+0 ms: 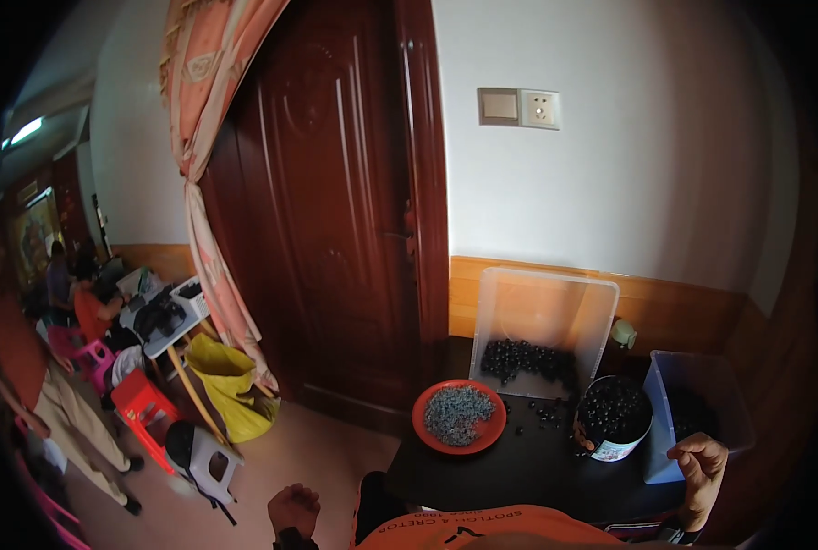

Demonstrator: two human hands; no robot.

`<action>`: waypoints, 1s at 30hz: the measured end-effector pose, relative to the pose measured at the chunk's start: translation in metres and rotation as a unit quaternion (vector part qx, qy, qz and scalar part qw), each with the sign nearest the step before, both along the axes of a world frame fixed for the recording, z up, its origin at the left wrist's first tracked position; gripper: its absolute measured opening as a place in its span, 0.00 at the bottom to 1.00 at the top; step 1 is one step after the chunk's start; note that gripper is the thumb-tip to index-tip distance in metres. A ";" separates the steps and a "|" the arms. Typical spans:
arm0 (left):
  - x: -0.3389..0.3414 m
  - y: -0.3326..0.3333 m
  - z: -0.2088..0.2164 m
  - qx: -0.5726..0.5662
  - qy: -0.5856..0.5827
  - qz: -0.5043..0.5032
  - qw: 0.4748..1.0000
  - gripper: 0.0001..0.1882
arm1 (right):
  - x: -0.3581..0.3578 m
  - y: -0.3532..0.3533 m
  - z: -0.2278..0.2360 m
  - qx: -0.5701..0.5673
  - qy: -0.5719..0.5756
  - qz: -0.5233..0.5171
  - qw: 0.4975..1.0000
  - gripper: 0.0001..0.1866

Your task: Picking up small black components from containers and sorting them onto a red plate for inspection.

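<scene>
— What do you see of the hands?

— I see the left hand (293, 510) at the bottom centre-left of the frame, fingers clenched into a fist, grasping nothing, off the worktop's (482, 477) left edge. The right hand (702, 467) is at the lower right, fingers curled loosely, empty as far as I can tell, just beside the clear bin (697, 403).

— And the things near it?

— I see a round tub (613, 417) full of small dark beads just left of that hand. Behind it, a clear box (542, 330) leans tilted against the wall, dark beads pooled at its bottom. An orange plate (458, 416) of grey bits lies left of the tub. Loose beads dot the dark worktop between them.
</scene>
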State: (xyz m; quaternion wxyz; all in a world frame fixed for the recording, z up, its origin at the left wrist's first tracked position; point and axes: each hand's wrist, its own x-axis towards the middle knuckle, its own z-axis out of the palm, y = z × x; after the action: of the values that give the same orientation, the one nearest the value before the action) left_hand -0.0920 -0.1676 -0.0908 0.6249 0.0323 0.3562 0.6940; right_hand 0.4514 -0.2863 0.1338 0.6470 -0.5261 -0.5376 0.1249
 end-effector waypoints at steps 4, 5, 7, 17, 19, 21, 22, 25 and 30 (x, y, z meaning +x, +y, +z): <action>0.004 -0.021 -0.006 -0.009 -0.003 0.038 0.999 0.09 | 0.013 0.022 -0.001 -0.007 0.002 0.049 0.999 0.10; 0.006 -0.025 -0.004 -0.019 0.001 0.049 0.999 0.09 | 0.016 0.027 -0.002 -0.010 0.000 0.058 0.998 0.10; 0.007 -0.034 -0.002 -0.024 0.000 0.065 0.998 0.09 | 0.022 0.036 -0.004 -0.003 -0.011 0.080 0.997 0.11; 0.020 -0.065 0.010 -0.058 0.014 0.140 0.988 0.08 | 0.041 0.066 -0.009 0.005 -0.042 0.115 0.992 0.08; 0.020 -0.067 0.013 -0.045 0.031 0.128 0.990 0.08 | 0.052 0.065 -0.011 -0.007 -0.069 0.130 0.989 0.08; 0.022 -0.067 0.017 -0.054 0.034 0.139 0.988 0.08 | 0.061 0.066 -0.015 -0.009 -0.070 0.115 0.991 0.08; 0.024 -0.066 0.021 -0.057 0.044 0.136 0.988 0.09 | 0.064 0.065 -0.017 -0.009 -0.068 0.104 0.992 0.08; 0.032 -0.065 0.030 -0.073 0.056 0.145 0.985 0.09 | 0.073 0.068 -0.020 0.011 -0.096 0.114 0.989 0.07; 0.037 -0.066 0.030 -0.066 0.053 0.143 0.986 0.10 | 0.089 0.070 -0.022 0.018 -0.113 0.113 0.987 0.08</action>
State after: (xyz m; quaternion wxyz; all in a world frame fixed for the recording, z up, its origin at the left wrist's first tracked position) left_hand -0.0553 -0.2339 -0.0604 0.5004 -0.0235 0.4351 0.7482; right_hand 0.5407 -0.2160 0.1118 0.5730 -0.4614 -0.6653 0.1273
